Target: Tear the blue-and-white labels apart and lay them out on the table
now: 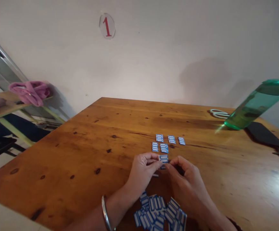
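a pale wall (154, 70) backs a knotted wooden desk (120, 125), with a red numeral sign (107, 26) on the wall. the left grip (141, 168) is closed on a blue-and-white card (163, 158) at its fingertips; whether this is one card or several cannot be told. the right grip (187, 175) has its fingertips drawn together at the card's lower right side; whether it pinches or merely touches cannot be told.

risks, as judged: the card is small and the hold slight, so a slip could drop it. small card groups (164, 148) sit just beyond both grips; a forward knuckle could knock them out of place. the loose card pile (157, 205) lies nearer the wearer, between the forearms, where a wrist or the bracelet (105, 211) behind the left grip could drag cards about.

surroundings: a green bottle (255, 104), a white cable (218, 113) and a dark flat object (264, 133) lie well beyond and right of the right grip, obstructing nothing near it. far left of the left grip, pink cloth (32, 91) rests on another table (7, 113). the main obstruction is the pair of grips, partly covering the card.
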`<state>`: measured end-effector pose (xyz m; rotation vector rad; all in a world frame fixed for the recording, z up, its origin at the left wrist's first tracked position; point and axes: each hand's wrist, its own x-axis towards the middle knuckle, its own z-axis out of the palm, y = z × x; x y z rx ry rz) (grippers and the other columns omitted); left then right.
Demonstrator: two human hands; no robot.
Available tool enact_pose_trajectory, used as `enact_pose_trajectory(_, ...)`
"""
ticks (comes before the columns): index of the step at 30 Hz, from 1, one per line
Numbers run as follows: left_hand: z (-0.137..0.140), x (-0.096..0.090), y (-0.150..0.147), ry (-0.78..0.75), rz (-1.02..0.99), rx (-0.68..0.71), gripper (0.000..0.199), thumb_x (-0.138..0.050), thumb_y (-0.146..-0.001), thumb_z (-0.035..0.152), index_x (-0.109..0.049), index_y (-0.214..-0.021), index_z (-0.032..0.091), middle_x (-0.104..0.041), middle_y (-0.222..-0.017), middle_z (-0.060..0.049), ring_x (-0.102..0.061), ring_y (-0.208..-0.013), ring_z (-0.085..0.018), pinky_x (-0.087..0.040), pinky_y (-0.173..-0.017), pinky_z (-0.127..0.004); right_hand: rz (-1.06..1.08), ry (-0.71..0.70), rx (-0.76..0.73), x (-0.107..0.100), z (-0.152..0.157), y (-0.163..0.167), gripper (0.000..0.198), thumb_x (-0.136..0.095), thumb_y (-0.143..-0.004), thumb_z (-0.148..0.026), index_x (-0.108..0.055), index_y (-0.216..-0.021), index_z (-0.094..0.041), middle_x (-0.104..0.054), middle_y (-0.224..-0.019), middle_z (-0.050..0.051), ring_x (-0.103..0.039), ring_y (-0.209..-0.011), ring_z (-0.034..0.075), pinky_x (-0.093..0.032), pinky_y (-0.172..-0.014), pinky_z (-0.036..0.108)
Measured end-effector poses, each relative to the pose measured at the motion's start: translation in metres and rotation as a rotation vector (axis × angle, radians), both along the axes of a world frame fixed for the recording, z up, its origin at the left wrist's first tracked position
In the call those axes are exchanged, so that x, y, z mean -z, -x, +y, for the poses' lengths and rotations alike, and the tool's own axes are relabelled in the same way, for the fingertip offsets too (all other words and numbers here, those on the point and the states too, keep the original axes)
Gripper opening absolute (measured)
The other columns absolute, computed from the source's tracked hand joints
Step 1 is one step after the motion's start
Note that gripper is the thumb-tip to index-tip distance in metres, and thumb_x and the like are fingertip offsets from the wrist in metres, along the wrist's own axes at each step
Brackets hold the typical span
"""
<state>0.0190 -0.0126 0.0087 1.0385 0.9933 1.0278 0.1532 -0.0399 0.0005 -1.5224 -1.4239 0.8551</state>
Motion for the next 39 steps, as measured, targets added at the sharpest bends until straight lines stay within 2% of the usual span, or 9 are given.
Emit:
enact_pose_trajectory(4, 0.007, -0.007, 0.010, -0.005, -0.071, -0.142, 0.012, -0.069, -0.060, 0.022, -0.064, -0.066, 0.013, -0.065, -0.063, -0.001, -0.059, -0.057, -0.013, -0.050, -0.054, -0.024, -0.123, 0.021, -0.229, -0.005, -0.003, -0.002, 0.012, -0.050, -0.077, -0.024, -0.053, -0.066, -0.019, -0.052, -0.058, -0.003, -0.045, -0.053, 0.012, -0.034, -0.050, 0.022)
enact_pose_trajectory(9, 0.012, -0.011, 0.019, -0.029, -0.133, -0.222, 0.010, -0.068, -0.060, 0.019, -0.063, -0.067, 0.013, -0.064, -0.062, 0.001, -0.057, -0.054, -0.010, -0.051, -0.052, -0.023, -0.411, 0.043, -0.599, -0.005, -0.012, 0.001, 0.011, -0.054, -0.064, -0.009, -0.054, -0.064, -0.019, -0.055, -0.066, -0.002, -0.048, -0.060, 0.012, -0.032, -0.053, 0.022)
enact_pose_trajectory(16, 0.011, -0.011, 0.018, -0.021, -0.147, -0.222, 0.009, -0.067, -0.061, 0.019, -0.062, -0.066, 0.013, -0.063, -0.062, 0.000, -0.059, -0.058, -0.012, -0.052, -0.051, -0.023, -0.602, 0.017, -0.696, -0.001, -0.016, 0.002, 0.023, -0.052, -0.061, -0.006, -0.055, -0.079, -0.020, -0.056, -0.082, 0.002, -0.050, -0.075, 0.017, -0.035, -0.064, 0.027)
enact_pose_trajectory(22, 0.011, -0.011, 0.018, -0.021, -0.137, -0.213, 0.008, -0.067, -0.061, 0.018, -0.062, -0.065, 0.013, -0.063, -0.061, 0.000, -0.059, -0.058, -0.012, -0.051, -0.051, -0.023, -0.617, 0.040, -0.717, 0.000, -0.016, 0.003, 0.019, -0.050, -0.062, -0.006, -0.053, -0.075, -0.019, -0.056, -0.082, 0.004, -0.050, -0.074, 0.018, -0.037, -0.063, 0.028)
enact_pose_trajectory(25, 0.011, -0.011, 0.018, -0.021, -0.135, -0.203, 0.009, -0.067, -0.061, 0.019, -0.062, -0.065, 0.014, -0.063, -0.062, 0.000, -0.060, -0.059, -0.013, -0.051, -0.052, -0.023, -0.545, 0.012, -0.692, 0.002, -0.017, 0.002, 0.020, -0.050, -0.060, -0.004, -0.052, -0.073, -0.020, -0.057, -0.076, 0.001, -0.050, -0.069, 0.016, -0.036, -0.061, 0.026)
enact_pose_trajectory(28, 0.011, -0.011, 0.018, -0.020, -0.139, -0.201, 0.008, -0.067, -0.061, 0.019, -0.062, -0.065, 0.014, -0.063, -0.061, 0.000, -0.059, -0.059, -0.013, -0.051, -0.051, -0.023, -0.389, 0.074, -0.633, 0.002, -0.014, 0.003, 0.019, -0.051, -0.063, -0.005, -0.055, -0.073, -0.020, -0.059, -0.069, -0.001, -0.051, -0.063, 0.014, -0.036, -0.057, 0.025)
enact_pose_trajectory(31, 0.011, -0.012, 0.018, -0.020, -0.133, -0.208, 0.008, -0.067, -0.061, 0.018, -0.062, -0.065, 0.013, -0.062, -0.060, 0.001, -0.059, -0.058, -0.012, -0.051, -0.052, -0.023, -0.158, 0.193, -0.539, 0.001, -0.008, 0.003, 0.010, -0.053, -0.071, -0.014, -0.058, -0.064, -0.019, -0.057, -0.057, -0.003, -0.050, -0.055, 0.013, -0.035, -0.051, 0.023)
enact_pose_trajectory(33, 0.011, -0.011, 0.018, -0.023, -0.123, -0.209, 0.008, -0.067, -0.061, 0.018, -0.062, -0.065, 0.013, -0.063, -0.060, 0.000, -0.060, -0.058, -0.013, -0.051, -0.052, -0.023, 0.041, 0.248, -0.470, 0.003, -0.004, 0.001, 0.018, -0.054, -0.075, -0.025, -0.057, -0.058, -0.018, -0.055, -0.053, -0.003, -0.049, -0.050, 0.012, -0.034, -0.048, 0.023)
enact_pose_trajectory(39, 0.011, -0.011, 0.019, -0.030, -0.105, -0.200, 0.008, -0.067, -0.062, 0.020, -0.062, -0.066, 0.014, -0.064, -0.062, 0.000, -0.060, -0.060, -0.013, -0.051, -0.052, -0.024, 0.450, 0.345, -0.287, 0.016, 0.003, -0.005, 0.025, -0.064, -0.069, -0.038, -0.059, -0.061, -0.015, -0.050, -0.052, -0.004, -0.041, -0.047, 0.009, -0.031, -0.045, 0.020)
